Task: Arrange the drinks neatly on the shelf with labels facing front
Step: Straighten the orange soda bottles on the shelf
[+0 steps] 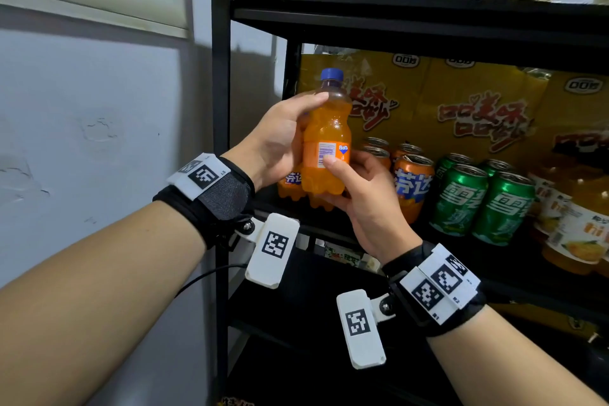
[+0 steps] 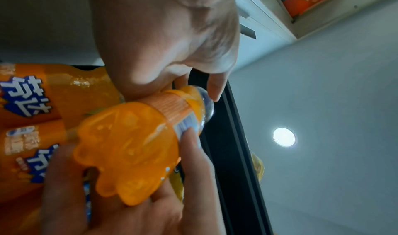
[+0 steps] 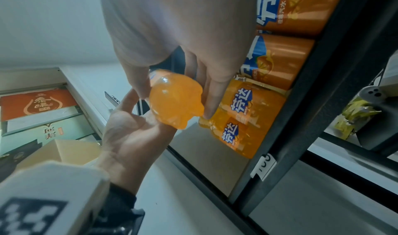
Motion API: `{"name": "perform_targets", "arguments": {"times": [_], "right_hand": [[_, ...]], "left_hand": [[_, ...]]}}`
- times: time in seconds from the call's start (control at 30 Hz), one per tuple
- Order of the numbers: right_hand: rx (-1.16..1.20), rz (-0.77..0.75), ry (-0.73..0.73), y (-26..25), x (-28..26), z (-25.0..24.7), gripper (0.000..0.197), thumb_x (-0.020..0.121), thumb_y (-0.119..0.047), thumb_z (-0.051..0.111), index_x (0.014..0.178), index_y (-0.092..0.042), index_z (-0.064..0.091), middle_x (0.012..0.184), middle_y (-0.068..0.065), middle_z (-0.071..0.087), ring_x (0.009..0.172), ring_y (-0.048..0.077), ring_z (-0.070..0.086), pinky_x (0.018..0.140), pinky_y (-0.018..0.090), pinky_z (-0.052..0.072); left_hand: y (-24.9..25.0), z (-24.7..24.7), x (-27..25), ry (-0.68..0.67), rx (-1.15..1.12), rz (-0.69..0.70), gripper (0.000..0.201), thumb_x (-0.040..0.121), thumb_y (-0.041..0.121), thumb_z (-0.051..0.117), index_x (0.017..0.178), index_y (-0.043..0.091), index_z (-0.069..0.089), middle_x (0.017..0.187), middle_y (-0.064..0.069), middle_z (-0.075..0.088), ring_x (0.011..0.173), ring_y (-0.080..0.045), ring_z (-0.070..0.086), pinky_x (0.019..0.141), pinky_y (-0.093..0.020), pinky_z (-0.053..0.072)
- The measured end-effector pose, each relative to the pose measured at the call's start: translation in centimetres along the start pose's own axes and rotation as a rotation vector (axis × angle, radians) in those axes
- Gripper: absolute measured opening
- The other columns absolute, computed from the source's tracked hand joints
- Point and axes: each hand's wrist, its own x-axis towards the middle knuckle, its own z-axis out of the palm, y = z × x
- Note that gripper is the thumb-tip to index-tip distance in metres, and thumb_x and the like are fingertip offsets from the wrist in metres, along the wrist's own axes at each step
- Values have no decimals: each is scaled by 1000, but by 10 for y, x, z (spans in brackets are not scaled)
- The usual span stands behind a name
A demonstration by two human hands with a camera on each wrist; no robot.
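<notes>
Holding a small orange Fanta bottle [image 1: 326, 135] upright before the black shelf [image 1: 412, 10], the left hand [image 1: 280, 138] grips its shoulder while the right hand [image 1: 359, 191] pinches its base, apparently turning the barcode away; orange cans [image 1: 412, 184] wait at three o'clock

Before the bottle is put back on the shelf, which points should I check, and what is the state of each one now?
1. Left hand holds the orange bottle at its upper body: ok.
2. Right hand supports its lower part: ok.
3. Bottle is upright: ok.
4. Front label faces the person: not ok; the barcode side faces out.
5. Blue cap is on: ok; how tight, cannot tell.
6. Free spot on the shelf beside the orange bottles already standing there: cannot tell; the hands hide it.
</notes>
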Motion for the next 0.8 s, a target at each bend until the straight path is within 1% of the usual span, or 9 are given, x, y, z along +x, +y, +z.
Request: {"name": "perform_targets", "arguments": {"times": [0.07,0.13,0.2,0.3,0.47,0.53,0.63,0.73,0.8], "right_hand": [[-29,0,-26,-1,-1,1,65,79,-40,83,134,-18,56,122,2,73,108,17,74,93,47,61],[-83,-11,-36,-2,0,1,78,67,-47,87,135,-23,55,122,0,73,108,17,74,93,45,62],[-106,-22,-23,-3,1,-1,78,61,-49,88,129,-27,58,116,-2,75,104,16,75,91,42,62],[-93,-26,-19,-4,2,-4,65,63,-47,88,120,-27,65,109,-2,79,99,17,77,87,39,63],[9,8,28,-2,2,-6,80,64,-43,87,134,-18,57,123,5,72,107,21,75,91,46,62],[27,23,23,0,1,-7,70,69,-44,85,129,-21,58,125,6,70,106,19,75,91,45,62],[-31,9,-10,2,0,-7,48,83,-47,81,122,-30,60,121,-1,71,103,11,74,87,36,63],[-154,-44,-9,2,-1,-6,68,74,-54,85,132,-29,58,124,-3,70,109,14,72,95,38,61],[-162,-88,16,2,-2,-7,71,70,-49,86,132,-26,59,123,-1,72,110,16,72,96,41,60]], "left_hand": [[-2,2,2,39,-30,52,39,101,23,61,137,8,60,121,-20,68,106,-33,68,96,-51,57],[-4,3,3,57,-52,80,43,96,17,68,137,8,59,120,-18,71,102,-30,71,90,-47,61],[-5,4,4,61,-54,84,51,92,15,72,140,9,56,119,-16,72,100,-27,73,86,-45,61],[-5,3,5,44,-15,52,56,91,17,73,143,10,54,126,-18,69,105,-30,71,91,-47,60],[-2,0,2,-44,-3,-63,47,101,33,56,142,10,54,124,-21,63,111,-34,63,104,-53,52],[-2,-1,1,-30,-7,-66,45,102,33,53,140,9,56,123,-19,63,111,-34,63,105,-53,52],[-5,-1,2,22,21,10,39,100,25,62,135,9,60,122,-21,69,107,-33,68,98,-51,56],[-8,-1,1,54,13,52,45,94,23,71,136,13,59,118,-15,72,99,-27,74,88,-46,62],[-12,1,1,71,13,67,57,89,24,76,140,13,54,117,-12,72,97,-25,75,80,-42,62]]}}
